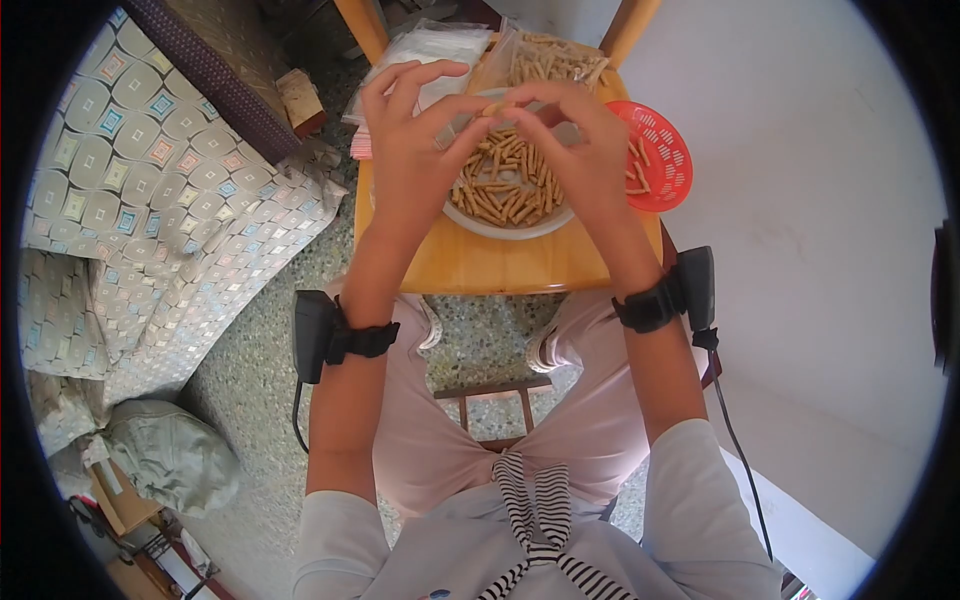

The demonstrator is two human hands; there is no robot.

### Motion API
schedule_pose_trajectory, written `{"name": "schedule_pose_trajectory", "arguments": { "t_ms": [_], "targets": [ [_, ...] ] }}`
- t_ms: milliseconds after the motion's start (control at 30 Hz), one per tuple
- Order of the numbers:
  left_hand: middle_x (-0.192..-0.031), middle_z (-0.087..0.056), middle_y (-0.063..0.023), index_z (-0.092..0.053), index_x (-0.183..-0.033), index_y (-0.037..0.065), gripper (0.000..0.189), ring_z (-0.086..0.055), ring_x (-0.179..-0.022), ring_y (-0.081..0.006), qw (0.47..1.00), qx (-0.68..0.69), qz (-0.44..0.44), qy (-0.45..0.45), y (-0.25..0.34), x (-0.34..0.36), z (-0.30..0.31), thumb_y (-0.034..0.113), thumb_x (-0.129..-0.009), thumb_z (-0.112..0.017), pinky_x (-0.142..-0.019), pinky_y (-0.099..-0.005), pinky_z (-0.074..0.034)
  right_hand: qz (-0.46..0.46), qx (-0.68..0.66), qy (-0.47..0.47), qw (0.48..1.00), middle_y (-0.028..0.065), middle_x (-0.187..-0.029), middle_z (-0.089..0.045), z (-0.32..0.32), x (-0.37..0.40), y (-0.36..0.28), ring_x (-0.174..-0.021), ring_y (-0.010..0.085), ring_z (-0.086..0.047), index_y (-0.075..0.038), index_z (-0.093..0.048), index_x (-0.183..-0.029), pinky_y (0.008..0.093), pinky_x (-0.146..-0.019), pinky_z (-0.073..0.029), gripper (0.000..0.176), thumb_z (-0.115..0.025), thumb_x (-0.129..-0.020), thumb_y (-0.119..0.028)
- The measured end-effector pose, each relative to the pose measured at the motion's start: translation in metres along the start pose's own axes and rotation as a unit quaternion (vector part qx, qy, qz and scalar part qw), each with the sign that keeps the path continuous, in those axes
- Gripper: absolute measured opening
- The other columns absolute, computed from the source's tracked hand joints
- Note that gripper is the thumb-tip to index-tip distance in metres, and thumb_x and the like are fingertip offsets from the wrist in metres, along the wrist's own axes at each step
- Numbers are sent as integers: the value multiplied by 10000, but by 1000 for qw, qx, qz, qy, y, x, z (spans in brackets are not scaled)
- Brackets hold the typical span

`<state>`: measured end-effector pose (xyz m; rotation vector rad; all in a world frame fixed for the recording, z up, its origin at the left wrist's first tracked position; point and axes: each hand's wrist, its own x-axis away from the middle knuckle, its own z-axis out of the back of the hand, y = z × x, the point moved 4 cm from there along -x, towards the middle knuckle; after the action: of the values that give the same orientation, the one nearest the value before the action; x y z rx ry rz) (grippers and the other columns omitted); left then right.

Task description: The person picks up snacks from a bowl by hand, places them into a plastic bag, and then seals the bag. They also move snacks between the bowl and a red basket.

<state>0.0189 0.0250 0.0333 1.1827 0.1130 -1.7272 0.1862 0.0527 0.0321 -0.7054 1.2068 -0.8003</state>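
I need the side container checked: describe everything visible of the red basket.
The red basket is round, plastic-looking and slotted, with a few pale sticks inside. It sits upright at the right side of the chair, seemingly overhanging. The right hand partly hides it; contact is unclear.

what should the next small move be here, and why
Perhaps ease the left hand off while the right hand holds the small piece: both hands' fingertips meet around it, and the bowl of brown sticks sits below should it slip.
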Motion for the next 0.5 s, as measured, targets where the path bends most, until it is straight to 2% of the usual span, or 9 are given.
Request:
{"name": "schedule_pose_trajectory", "arguments": {
  "t_ms": [67, 167, 300, 400, 500],
  "targets": [
    [-1248, -610, 20, -769, -916, 143, 166, -401, -1257, -312, 999, -9, -21, -22, 1, 1, -5, 185, -758, -804, -1045, -428, -367, 87, 5, -23, 996, 36, -936, -700, -3, 1, -7, -716, 147, -647, -65, -724, -1004, 265, -675, -531, 181, -767, -843, -137],
    [-1268, -598, 10, -763, -939, 125, 191, -396, -1263, -321, 999, -3, -20, -39, 1, 3, -7, 156, -753, -795, -1039, -432, -377, 118, 25, -37, 992, 48, -946, -690, -9, 2, -7, -715, 166, -654, -70, -731, -989, 270, -673, -529, 178, -774, -826, -125],
    [-1266, -600, 11, -761, -944, 117, 200, -392, -1271, -321, 999, 3, -9, -53, 1, 4, -9, 136, -746, -788, -1033, -432, -387, 112, 20, -44, 993, 55, -941, -683, -11, 1, -7, -720, 180, -661, -69, -734, -982, 279, -665, -526, 178, -776, -819, -129],
    [-1290, -600, 34, -753, -943, 106, 183, -425, -1250, -288, 999, -1, -2, -52, 1, 4, -9, 108, -760, -768, -1038, -403, -381, 132, 48, -36, 989, 54, -958, -681, -8, 0, -8, -719, 179, -665, -74, -735, -975, 279, -660, -527, 176, -777, -820, -145],
    [-1264, -607, 32, -771, -931, 137, 174, -430, -1246, -269, 999, -15, 5, -28, 0, 1, -3, 158, -761, -803, -1013, -400, -393, 126, 96, 17, 987, 50, -1013, -671, 4, -2, -6, -740, 174, -670, -84, -733, -961, 288, -678, -531, 176, -782, -817, -171]
  ]
}}
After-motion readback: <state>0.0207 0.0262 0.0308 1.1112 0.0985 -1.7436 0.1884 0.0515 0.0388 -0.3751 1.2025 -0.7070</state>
